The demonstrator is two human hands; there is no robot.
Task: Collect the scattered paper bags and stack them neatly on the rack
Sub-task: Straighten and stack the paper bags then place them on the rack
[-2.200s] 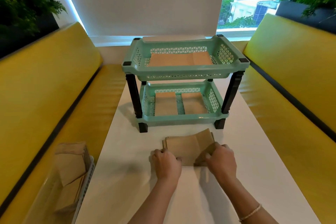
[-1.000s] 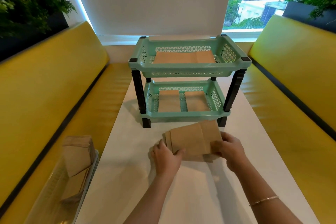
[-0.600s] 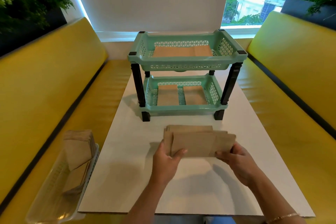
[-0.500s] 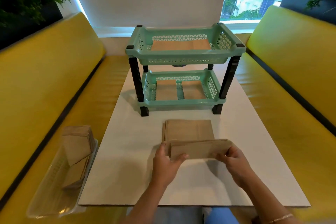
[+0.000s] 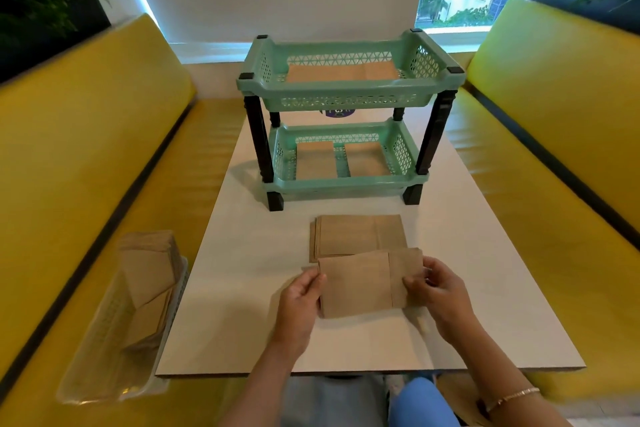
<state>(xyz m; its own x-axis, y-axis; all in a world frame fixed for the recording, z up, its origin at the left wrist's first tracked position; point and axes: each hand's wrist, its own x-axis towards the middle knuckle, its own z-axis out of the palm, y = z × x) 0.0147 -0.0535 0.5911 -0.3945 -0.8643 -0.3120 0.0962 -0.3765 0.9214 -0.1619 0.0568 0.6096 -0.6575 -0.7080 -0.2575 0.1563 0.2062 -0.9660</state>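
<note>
Bags (image 5: 360,282) were held low over the counter (image 5: 242,288), the left hand (image 5: 301,298) and right hand (image 5: 438,291) pinching opposite ends, just in front of a flat pile (image 5: 358,234). Squaring the edges first would probably help. Open counter lay ahead to the rack (image 5: 346,121), whose rims and posts could catch a corner.

The held paper bag (image 5: 360,282) hides the near edge of the stack (image 5: 358,234) behind it.
</note>
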